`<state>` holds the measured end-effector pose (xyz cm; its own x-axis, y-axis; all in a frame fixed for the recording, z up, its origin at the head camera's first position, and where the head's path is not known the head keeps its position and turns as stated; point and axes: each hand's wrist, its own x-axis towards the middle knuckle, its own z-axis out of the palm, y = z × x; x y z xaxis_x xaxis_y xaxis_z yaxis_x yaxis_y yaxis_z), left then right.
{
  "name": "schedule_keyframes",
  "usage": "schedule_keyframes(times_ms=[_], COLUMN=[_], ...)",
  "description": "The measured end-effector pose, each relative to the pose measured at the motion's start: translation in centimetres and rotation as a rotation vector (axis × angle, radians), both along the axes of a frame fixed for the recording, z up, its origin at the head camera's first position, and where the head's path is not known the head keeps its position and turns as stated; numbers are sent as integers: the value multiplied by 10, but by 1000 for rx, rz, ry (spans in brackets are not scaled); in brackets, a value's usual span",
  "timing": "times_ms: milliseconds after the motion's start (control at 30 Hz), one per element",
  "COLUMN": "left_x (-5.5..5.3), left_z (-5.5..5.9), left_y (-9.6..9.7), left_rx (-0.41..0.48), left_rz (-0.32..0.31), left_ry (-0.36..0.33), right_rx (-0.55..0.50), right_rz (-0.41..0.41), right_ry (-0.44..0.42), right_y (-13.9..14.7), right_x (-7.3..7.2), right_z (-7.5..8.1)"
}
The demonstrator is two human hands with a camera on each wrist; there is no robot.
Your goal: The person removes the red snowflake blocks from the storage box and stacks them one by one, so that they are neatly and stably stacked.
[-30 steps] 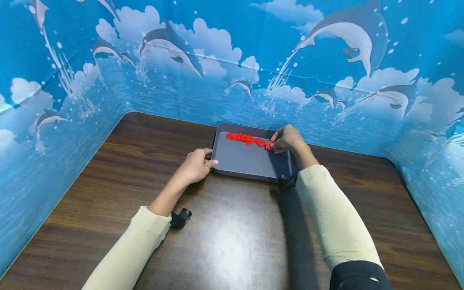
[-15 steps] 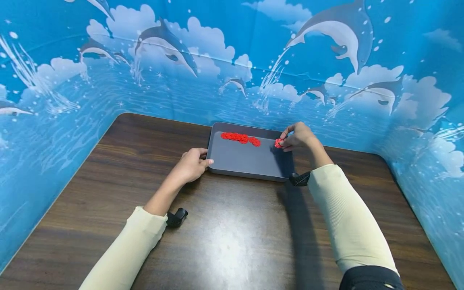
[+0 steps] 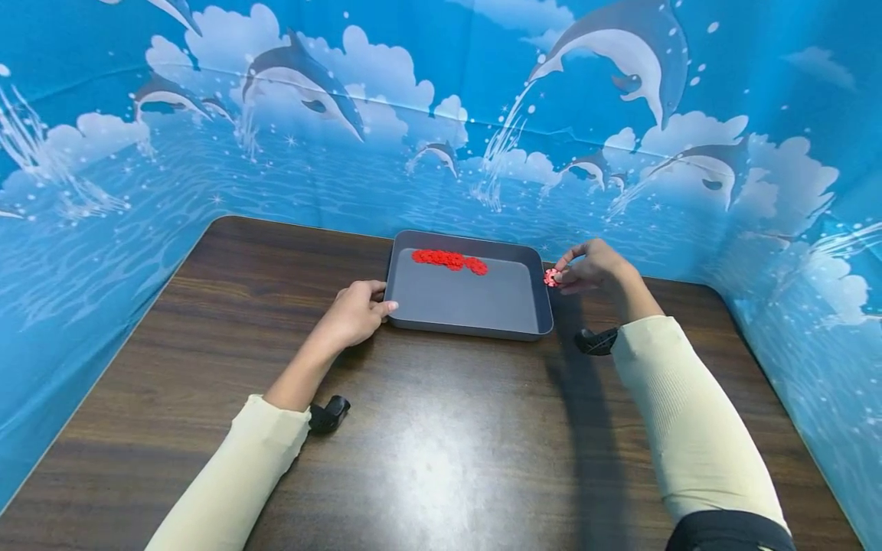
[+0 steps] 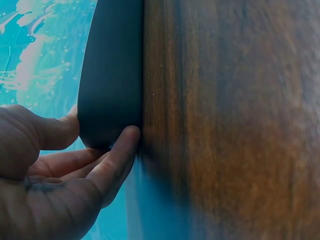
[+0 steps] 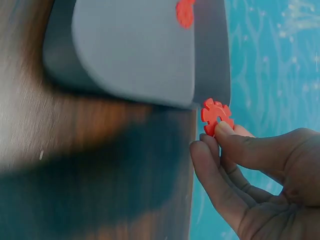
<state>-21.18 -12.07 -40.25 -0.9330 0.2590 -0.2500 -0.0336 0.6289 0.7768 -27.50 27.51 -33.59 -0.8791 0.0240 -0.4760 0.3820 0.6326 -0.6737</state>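
Observation:
A grey rectangular tray [image 3: 468,302] rests on the wooden table. Inside, towards its back left, overlapping red notched discs [image 3: 441,259] lie in a row. At the tray's left side my left hand [image 3: 354,312] holds the front corner. In the left wrist view the thumb meets the tray's rim and the fingers [image 4: 127,137] lie along its outer side. My right hand [image 3: 592,268] is just beyond the tray's right end, pinching one red notched plastic disc [image 5: 216,117] between thumb and fingers. That disc is held in the air beside the tray's back right corner.
Behind the table hangs a blue dolphin-print cloth [image 3: 331,168], close to the tray's back edge. Brown tabletop [image 3: 427,428] extends in front of the tray, with a bright reflection. Black camera mounts [image 3: 329,415] are worn at both wrists.
My right hand has carried one red disc from the row rightwards, over the tray's right rim and outside it. The left hand stays at the tray's corner. The view has shifted slightly.

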Motion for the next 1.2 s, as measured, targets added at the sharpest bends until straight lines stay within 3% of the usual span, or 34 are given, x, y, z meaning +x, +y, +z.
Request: schedule_keyframes(times_ms=[333,533,933,1200], left_x=[-2,-4,-6,-8], left_z=[2,5,5,2], left_y=[-2,-1,-2,1], left_rx=[-9,-10,-1,0], left_rz=[2,2,10,12], left_ry=[15,20,9,-9], right_rx=[-49,-44,25,-9], right_rz=[-89,-104,-91,-82], right_ry=[-121,-119,-97,-125], right_y=[33,38,34,38], right_x=[10,11,11,13], right_z=[-23,-31,-32,-28])
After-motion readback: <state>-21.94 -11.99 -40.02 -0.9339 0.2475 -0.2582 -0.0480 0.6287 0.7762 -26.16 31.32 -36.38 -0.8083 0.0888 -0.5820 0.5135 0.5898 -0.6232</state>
